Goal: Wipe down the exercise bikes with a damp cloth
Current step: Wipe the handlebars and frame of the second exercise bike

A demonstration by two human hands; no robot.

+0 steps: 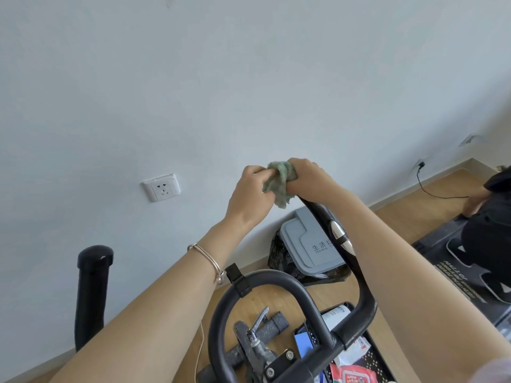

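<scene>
Head view, ledger open.

A: Entry one, progress?

B: Your cloth (278, 183), green and bunched, sits at the top end of the right handlebar (323, 214), centre of frame. Your left hand (249, 194) pinches one edge of it. Your right hand (307, 178) is curled round the rest, just above the bar's tip. I cannot tell whether the cloth wraps the bar itself.

A: Done and outstanding?

B: My judgement is that you're early on, with one grip being worked. You have yet to reach the left handlebar (94, 272) at lower left, the centre loop (265, 280) and the bolted stem below it. No wet sheen shows anywhere, so nothing can be logged as finished.

A: Entry two, containers?

B: Grey bin (309, 241), right of centre against the wall: lid closed, black liner (279, 258) bulging round it, contents hidden. Black perforated tray (384, 357), bottom right of frame beneath the bars: a blue phone (302, 344), a white labelled bottle (336, 313) and red-and-white packets (356, 374).
</scene>
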